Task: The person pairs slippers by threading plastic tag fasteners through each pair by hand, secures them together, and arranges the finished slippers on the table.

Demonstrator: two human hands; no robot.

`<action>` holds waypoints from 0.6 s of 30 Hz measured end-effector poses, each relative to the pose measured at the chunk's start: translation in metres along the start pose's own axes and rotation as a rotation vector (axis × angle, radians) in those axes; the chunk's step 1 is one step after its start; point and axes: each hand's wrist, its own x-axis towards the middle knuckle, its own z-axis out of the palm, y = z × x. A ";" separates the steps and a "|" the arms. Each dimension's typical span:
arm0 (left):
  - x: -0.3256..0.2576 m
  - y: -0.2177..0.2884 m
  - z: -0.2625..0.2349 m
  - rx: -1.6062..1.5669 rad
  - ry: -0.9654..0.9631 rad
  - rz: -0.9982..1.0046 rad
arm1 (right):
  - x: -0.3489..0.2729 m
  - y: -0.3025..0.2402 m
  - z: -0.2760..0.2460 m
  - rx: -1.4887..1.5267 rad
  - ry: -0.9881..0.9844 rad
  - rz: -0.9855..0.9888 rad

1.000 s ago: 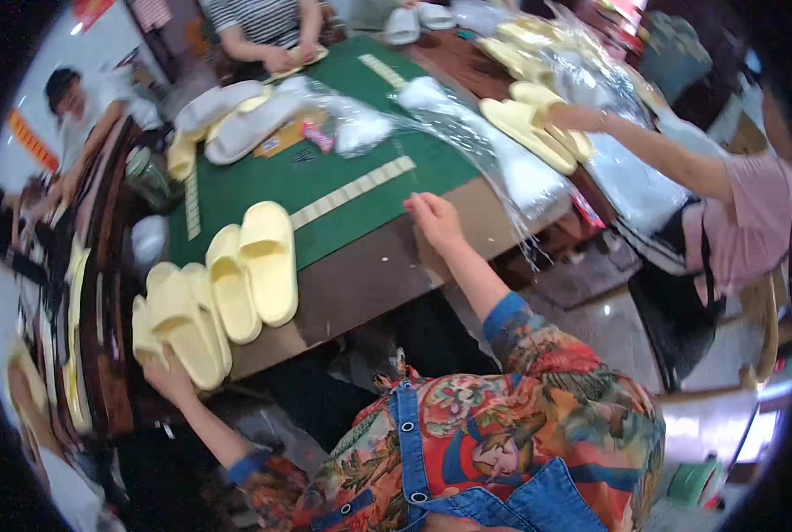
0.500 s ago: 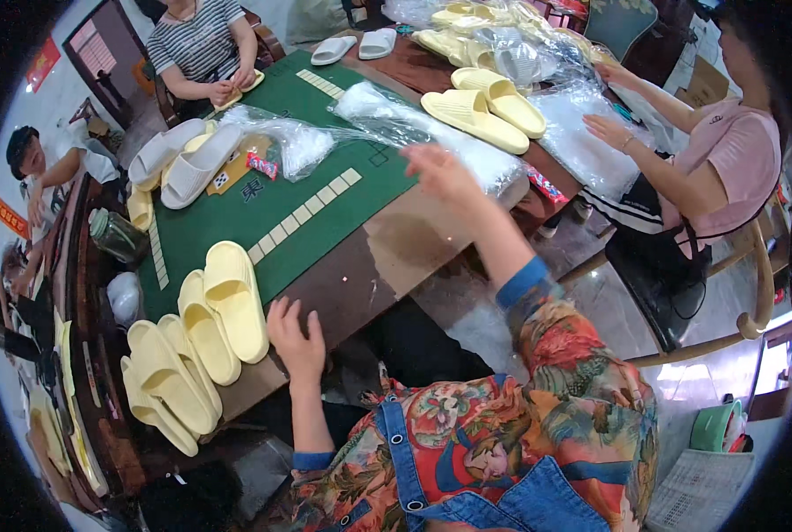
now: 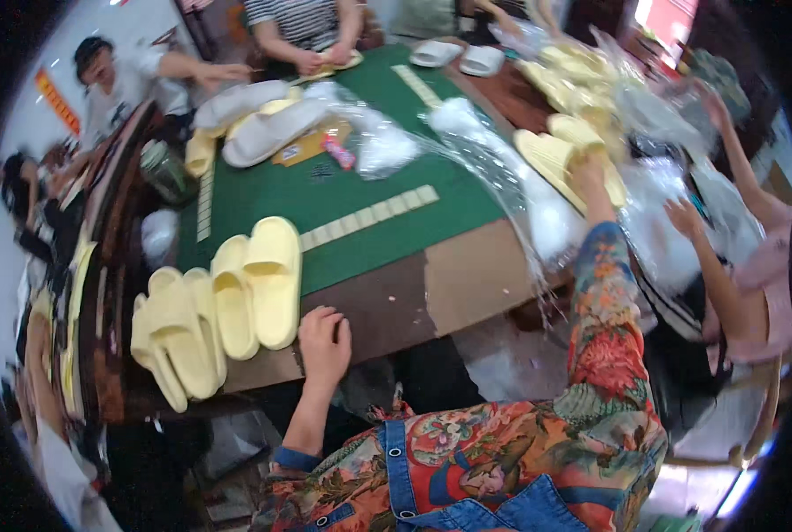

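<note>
Head view: the right hand (image 3: 588,173) is at a pair of yellow slippers (image 3: 542,156) on the right side of the table (image 3: 369,306), its fingers by their openings; whether it grips them, I cannot tell. The left hand (image 3: 325,344) is empty, fingers loosely bent, at the near edge, just right of more yellow slippers (image 3: 273,277). Gray slippers (image 3: 276,137) lie farther left, by a green mat's (image 3: 387,191) far side.
</note>
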 end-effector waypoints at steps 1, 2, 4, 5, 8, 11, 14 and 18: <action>0.001 0.005 -0.002 -0.019 -0.001 -0.008 | -0.007 -0.009 -0.014 -0.130 0.035 -0.058; 0.005 0.011 0.007 -0.074 -0.009 0.000 | 0.000 0.002 -0.033 0.006 0.117 0.115; 0.012 0.023 0.027 -0.178 -0.012 0.046 | 0.029 0.068 -0.063 0.003 0.329 0.079; 0.009 0.022 0.025 -0.179 -0.014 0.040 | 0.027 0.062 -0.060 0.087 0.385 0.084; 0.003 0.014 0.006 -0.126 -0.007 0.002 | 0.013 -0.042 -0.078 -0.059 0.399 -0.088; 0.005 0.018 0.010 -0.162 -0.008 0.006 | -0.011 -0.117 -0.125 -0.061 0.367 -0.302; 0.003 0.012 0.010 -0.155 0.003 0.014 | -0.072 -0.191 -0.123 0.091 0.382 -0.551; 0.001 0.016 0.004 -0.255 0.007 -0.063 | -0.174 -0.233 -0.076 0.362 0.216 -0.547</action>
